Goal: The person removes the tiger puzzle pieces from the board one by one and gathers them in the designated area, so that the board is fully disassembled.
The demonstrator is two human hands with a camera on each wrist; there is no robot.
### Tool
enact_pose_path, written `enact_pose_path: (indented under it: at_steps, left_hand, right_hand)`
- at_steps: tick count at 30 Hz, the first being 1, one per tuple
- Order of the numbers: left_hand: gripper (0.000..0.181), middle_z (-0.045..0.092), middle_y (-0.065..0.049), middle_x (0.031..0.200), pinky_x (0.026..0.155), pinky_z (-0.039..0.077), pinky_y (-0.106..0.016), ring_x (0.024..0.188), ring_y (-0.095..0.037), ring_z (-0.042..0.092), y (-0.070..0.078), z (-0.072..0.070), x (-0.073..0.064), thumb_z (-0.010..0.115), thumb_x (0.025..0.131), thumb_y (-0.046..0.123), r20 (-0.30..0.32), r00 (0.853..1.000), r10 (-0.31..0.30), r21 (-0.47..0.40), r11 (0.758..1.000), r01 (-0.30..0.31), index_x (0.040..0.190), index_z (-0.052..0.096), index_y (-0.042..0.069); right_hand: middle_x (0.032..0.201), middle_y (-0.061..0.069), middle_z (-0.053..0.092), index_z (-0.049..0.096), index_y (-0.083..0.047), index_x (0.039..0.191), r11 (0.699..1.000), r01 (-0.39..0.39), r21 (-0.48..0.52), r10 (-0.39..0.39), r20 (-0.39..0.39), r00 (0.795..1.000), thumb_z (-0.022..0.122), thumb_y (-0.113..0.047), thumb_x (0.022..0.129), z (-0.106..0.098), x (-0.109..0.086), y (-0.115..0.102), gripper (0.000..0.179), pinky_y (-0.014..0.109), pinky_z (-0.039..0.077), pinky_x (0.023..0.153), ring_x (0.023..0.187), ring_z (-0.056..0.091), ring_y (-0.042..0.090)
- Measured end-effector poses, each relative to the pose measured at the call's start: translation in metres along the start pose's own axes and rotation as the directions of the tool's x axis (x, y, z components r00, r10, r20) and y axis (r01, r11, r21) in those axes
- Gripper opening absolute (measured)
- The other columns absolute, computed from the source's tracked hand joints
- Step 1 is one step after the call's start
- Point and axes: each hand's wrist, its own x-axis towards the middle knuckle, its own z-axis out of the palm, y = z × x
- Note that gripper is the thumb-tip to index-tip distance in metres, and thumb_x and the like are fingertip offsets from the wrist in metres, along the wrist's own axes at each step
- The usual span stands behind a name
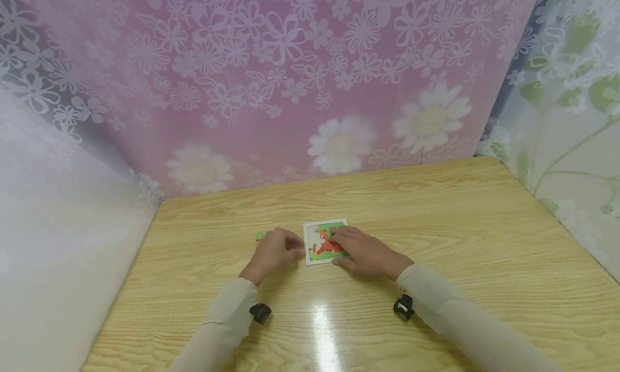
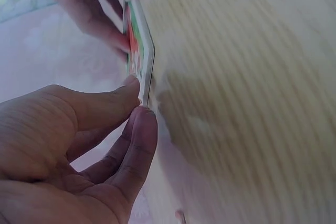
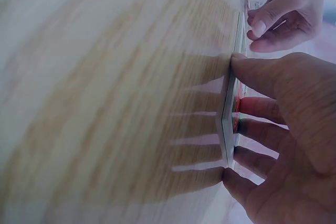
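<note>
A square jigsaw puzzle (image 1: 326, 256) with a white frame and a tiger on green lies flat on the table, its upper left part bare. My right hand (image 1: 365, 251) rests over its right side, fingers spread and fairly straight on the picture; the thumb (image 3: 257, 72) touches the frame's near edge. At the frame's left edge is my left hand (image 1: 277, 249), thumb and fingertips pinched together. A sliver of orange, like the edge of a puzzle piece (image 2: 140, 101), shows between them; the fingers hide the rest.
Loose green and orange puzzle pieces (image 1: 260, 236) lie left of the frame, partly hidden behind my left hand. The wooden table (image 1: 436, 216) meets a pink flowered curtain (image 1: 290, 92) at the back. Pale hangings (image 1: 53, 226) border both sides.
</note>
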Motion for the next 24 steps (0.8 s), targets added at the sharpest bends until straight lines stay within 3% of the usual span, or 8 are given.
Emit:
enact_pose_path:
  at_steps: [8, 14, 24]
  left_hand:
    - [0.013, 0.072, -0.001, 0.09, 0.074, 0.056, -0.034, 0.082, -0.013, 0.066, 0.007, 0.008, 0.004, 0.08, 0.089, 0.012, 0.034, 0.999, 0.028, 0.03, 0.999, -0.029, 0.099, 0.078, 0.004]
    - [0.013, 0.071, 0.0, 0.089, 0.076, 0.056, -0.034, 0.082, -0.014, 0.064, 0.01, 0.01, 0.006, 0.081, 0.088, 0.011, 0.057, 0.998, 0.008, 0.012, 1.0, -0.009, 0.098, 0.077, 0.004]
    - [0.01, 0.069, 0.001, 0.082, 0.07, 0.054, -0.029, 0.075, -0.01, 0.062, 0.012, 0.011, 0.009, 0.082, 0.086, 0.009, 0.057, 0.998, 0.026, 0.033, 0.999, -0.028, 0.092, 0.076, 0.005]
  right_hand:
    - [0.161, 0.014, 0.035, 0.049, -0.001, 0.148, 1.0, 0.007, -0.013, -0.007, -0.008, 1.0, 0.064, -0.031, 0.102, 0.001, 0.001, 0.002, 0.057, 0.055, 0.031, 0.115, 0.149, 0.025, 0.04]
    - [0.161, 0.013, 0.034, 0.049, -0.003, 0.148, 1.0, 0.002, -0.012, -0.002, -0.003, 1.0, 0.064, -0.032, 0.102, 0.002, 0.002, 0.003, 0.057, 0.055, 0.03, 0.116, 0.15, 0.024, 0.039]
    - [0.161, 0.012, 0.034, 0.048, -0.003, 0.149, 1.0, 0.005, -0.015, -0.005, -0.007, 1.0, 0.063, -0.033, 0.102, 0.002, 0.002, 0.003, 0.058, 0.055, 0.03, 0.116, 0.15, 0.024, 0.039]
